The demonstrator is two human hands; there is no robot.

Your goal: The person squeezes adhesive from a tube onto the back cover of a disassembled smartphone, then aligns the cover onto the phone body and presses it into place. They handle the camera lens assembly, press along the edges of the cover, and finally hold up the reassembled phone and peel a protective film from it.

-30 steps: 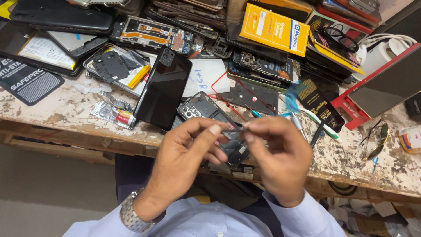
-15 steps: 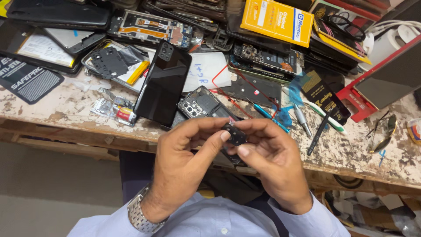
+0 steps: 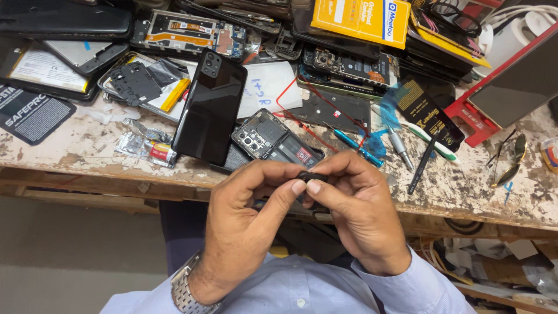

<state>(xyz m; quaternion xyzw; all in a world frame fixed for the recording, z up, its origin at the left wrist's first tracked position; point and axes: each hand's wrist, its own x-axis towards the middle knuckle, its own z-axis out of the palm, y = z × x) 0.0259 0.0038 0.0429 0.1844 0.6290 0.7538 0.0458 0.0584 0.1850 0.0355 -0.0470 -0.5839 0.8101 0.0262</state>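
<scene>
My left hand (image 3: 247, 224) and my right hand (image 3: 360, 212) meet in front of the workbench edge. Between their thumbs and forefingers they pinch a small black phone part (image 3: 311, 176), mostly hidden by the fingers. Just beyond my fingers lies an opened phone (image 3: 276, 142) with its camera module and internals exposed. A black phone back cover (image 3: 210, 107) rests on the bench to its left. A metal watch sits on my left wrist.
The worn bench (image 3: 75, 148) is crowded with phone frames, circuit boards, a yellow box (image 3: 363, 17), a red tray (image 3: 494, 110), a blue screwdriver (image 3: 357, 149), a black tool (image 3: 423, 163), tweezers (image 3: 511, 157) and foil packets (image 3: 145, 148).
The camera has drawn closer to the bench. My hands have shifted a little, and their fingertips have closed more tightly over the small black part.
</scene>
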